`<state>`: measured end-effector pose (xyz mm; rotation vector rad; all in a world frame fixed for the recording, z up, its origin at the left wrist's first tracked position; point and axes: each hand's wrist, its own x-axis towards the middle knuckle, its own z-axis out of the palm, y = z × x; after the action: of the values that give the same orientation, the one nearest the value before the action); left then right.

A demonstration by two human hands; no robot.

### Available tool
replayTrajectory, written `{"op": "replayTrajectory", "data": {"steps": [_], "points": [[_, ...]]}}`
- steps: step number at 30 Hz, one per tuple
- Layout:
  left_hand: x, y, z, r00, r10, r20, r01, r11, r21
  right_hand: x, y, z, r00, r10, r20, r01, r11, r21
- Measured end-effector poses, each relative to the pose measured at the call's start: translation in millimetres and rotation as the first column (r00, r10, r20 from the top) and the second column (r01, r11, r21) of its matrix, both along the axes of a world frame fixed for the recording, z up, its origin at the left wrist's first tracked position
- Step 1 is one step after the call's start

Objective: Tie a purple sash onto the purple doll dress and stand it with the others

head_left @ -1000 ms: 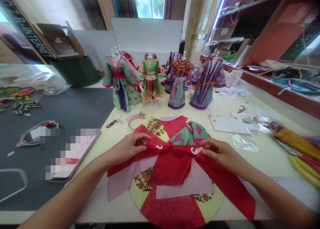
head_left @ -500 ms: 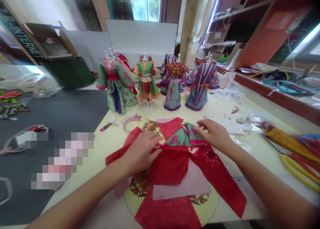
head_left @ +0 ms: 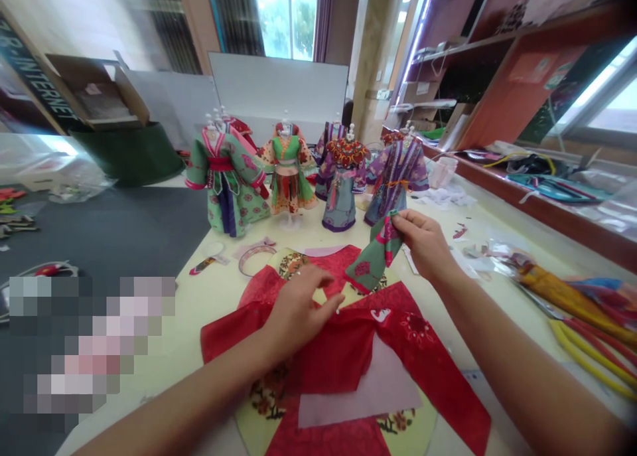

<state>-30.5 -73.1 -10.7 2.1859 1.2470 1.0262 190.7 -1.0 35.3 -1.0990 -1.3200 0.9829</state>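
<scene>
The right hand [head_left: 424, 242] pinches green cloth [head_left: 369, 265] raised beyond the red garment [head_left: 336, 360], seemingly a lifting step. The left hand [head_left: 298, 303], half open over that garment with nothing visibly gripped, would need closing to hold cloth.

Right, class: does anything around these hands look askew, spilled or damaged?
No spill or damage stands out. The pale pink cloth looks askew: it juts unevenly from beneath the red garment. The green cloth looks bunched where the right hand pinches it.

Whiteboard [head_left: 279, 91]; open cardboard box [head_left: 130, 96]
</scene>
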Motion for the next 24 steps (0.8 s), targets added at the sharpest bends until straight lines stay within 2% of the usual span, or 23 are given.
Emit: {"op": "replayTrajectory", "data": {"steps": [2,3,5,8,10,15,21,24], "points": [[9,11,11.5,0.985,0.074,0.159,-0.069,0.997,-0.039,-14,-8,10.4,0.999,0.049,-0.008,-0.049,0.999,0.017],[13,16,16.4,0.972,0.066,0.228,-0.049,0.996,-0.077,-20,-12,14.6,0.997,0.074,-0.004,-0.074,0.997,0.027],[17,25,23.9,0.937,0.002,0.35,0.083,0.97,-0.228,-29,-19,20.2,0.992,0.123,-0.002,-0.123,0.992,0.026],[8,29,30.2,0.86,0.003,0.51,0.286,0.825,-0.487,-28,-26,20.4,0.985,0.162,-0.05,-0.165,0.985,-0.056],[-5,28,31.9,0.827,0.053,0.56,0.329,0.763,-0.557,-21,-29,14.8,0.983,0.16,-0.094,-0.172,0.975,-0.137],[-30,21,26.1,0.76,0.075,0.646,0.414,0.711,-0.569,-14,-36,-11.3,0.968,0.187,-0.167,-0.229,0.931,-0.284],[-32,17,12.9,0.572,0.164,0.803,0.611,0.568,-0.551,-21,-42,-33.7,0.911,0.273,-0.309,-0.369,0.876,-0.312],[-34,17,12.4,0.543,0.198,0.816,0.604,0.583,-0.543,-22,-44,-36.9,0.9,0.247,-0.359,-0.381,0.845,-0.374]]}}
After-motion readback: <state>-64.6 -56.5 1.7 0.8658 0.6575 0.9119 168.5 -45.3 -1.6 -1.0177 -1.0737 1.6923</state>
